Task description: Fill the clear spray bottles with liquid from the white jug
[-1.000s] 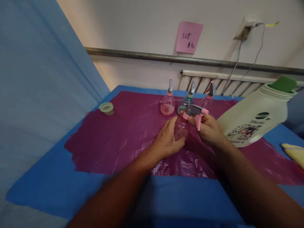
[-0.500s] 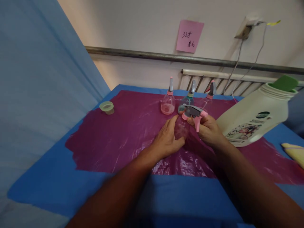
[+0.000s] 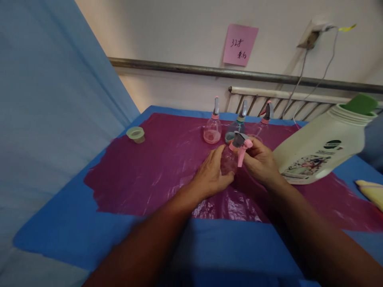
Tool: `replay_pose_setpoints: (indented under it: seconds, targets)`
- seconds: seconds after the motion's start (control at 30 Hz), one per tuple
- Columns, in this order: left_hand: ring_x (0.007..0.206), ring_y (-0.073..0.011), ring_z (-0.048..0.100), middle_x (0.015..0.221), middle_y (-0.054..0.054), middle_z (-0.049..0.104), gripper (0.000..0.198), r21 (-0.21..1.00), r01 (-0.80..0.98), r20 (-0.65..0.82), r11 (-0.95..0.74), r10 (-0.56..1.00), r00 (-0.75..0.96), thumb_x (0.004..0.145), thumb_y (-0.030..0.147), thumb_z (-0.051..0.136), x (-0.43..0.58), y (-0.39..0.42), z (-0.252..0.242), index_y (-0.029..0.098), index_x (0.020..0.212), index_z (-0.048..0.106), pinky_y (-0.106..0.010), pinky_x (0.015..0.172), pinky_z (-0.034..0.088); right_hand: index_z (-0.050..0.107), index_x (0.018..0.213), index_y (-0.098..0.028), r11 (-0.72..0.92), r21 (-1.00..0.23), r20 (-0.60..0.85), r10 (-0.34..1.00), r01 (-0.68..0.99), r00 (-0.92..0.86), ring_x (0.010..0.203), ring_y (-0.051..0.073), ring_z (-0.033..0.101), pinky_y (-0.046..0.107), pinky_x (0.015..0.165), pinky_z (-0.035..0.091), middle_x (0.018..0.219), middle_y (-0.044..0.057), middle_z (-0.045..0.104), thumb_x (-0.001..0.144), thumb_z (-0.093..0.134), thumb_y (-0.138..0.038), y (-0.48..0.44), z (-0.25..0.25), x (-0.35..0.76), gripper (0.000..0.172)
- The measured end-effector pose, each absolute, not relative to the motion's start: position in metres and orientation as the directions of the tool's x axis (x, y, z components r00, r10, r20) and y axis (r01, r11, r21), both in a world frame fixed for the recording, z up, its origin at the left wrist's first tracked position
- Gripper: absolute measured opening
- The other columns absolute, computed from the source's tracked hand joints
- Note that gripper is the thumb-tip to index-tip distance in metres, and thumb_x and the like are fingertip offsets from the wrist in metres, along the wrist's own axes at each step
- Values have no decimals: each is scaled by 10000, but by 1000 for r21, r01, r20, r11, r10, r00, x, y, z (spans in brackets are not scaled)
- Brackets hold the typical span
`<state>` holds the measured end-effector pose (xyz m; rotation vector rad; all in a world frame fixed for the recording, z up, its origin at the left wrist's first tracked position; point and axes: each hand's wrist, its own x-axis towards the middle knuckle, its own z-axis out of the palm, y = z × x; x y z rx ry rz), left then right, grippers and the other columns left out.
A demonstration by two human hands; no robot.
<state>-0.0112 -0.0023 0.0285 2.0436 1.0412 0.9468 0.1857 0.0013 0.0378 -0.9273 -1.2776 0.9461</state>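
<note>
A small clear pink spray bottle (image 3: 229,160) stands on the magenta plastic sheet (image 3: 167,167) in front of me. My left hand (image 3: 211,175) is wrapped round its body. My right hand (image 3: 261,163) grips the grey and pink trigger head (image 3: 241,143) on top of it, with the pink trigger hanging towards me. Behind stand three more small spray bottles: a pink one (image 3: 212,129), a teal one (image 3: 236,129) and a red-collared one (image 3: 263,119).
A big white detergent jug (image 3: 320,147) with a green cap lies tilted at the right. A pale green cap (image 3: 136,134) sits at the left on the sheet. A blue cloth (image 3: 89,235) covers the table; a yellow cloth (image 3: 371,191) lies at the right edge.
My right hand has turned the trigger head on the bottle, so its nozzle swung from pointing left-right to pointing more away. The left hand kept its hold on the bottle.
</note>
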Motion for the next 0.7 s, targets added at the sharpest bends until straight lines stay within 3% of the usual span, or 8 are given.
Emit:
replay_pose_setpoints:
  seconds: [0.17, 0.33, 0.47, 0.7]
  targets:
    - [1537, -382, 649, 1624, -152, 662, 703, 767, 376, 355, -519, 833, 425, 976, 294, 814, -10, -1, 25, 269, 1620, 533, -629, 1275, 579, 755, 1075, -300, 384, -922, 373, 916, -56, 149, 975, 211, 778, 423, 1002, 638, 1073, 12, 853, 809, 1057, -477, 5, 31, 179, 440]
    - [1740, -357, 461, 1884, -138, 422, 966, 726, 275, 499, -630, 758, 420, 993, 242, 784, -9, -1, 19, 329, 1819, 290, -639, 1430, 435, 719, 1048, -299, 410, -911, 397, 900, -37, 182, 966, 213, 773, 405, 964, 635, 1055, 14, 841, 786, 1067, -490, 5, 31, 176, 475]
    - [1738, -335, 465, 1875, -92, 447, 932, 690, 241, 545, -682, 710, 447, 1043, 242, 749, -10, 1, 20, 397, 1836, 285, -622, 1445, 420, 715, 1040, -303, 381, -923, 368, 913, -46, 178, 934, 208, 777, 400, 948, 646, 1034, 5, 841, 738, 1097, -466, 4, 34, 177, 514]
    - [1705, -348, 496, 1828, -97, 493, 872, 702, 250, 508, -666, 715, 480, 1082, 260, 716, -14, 3, 22, 407, 1846, 321, -613, 1424, 443, 718, 1300, -356, 394, -909, 378, 917, -136, 127, 1223, 255, 800, 472, 1128, 649, 1294, 42, 852, 866, 1009, -542, 1, 38, 178, 554]
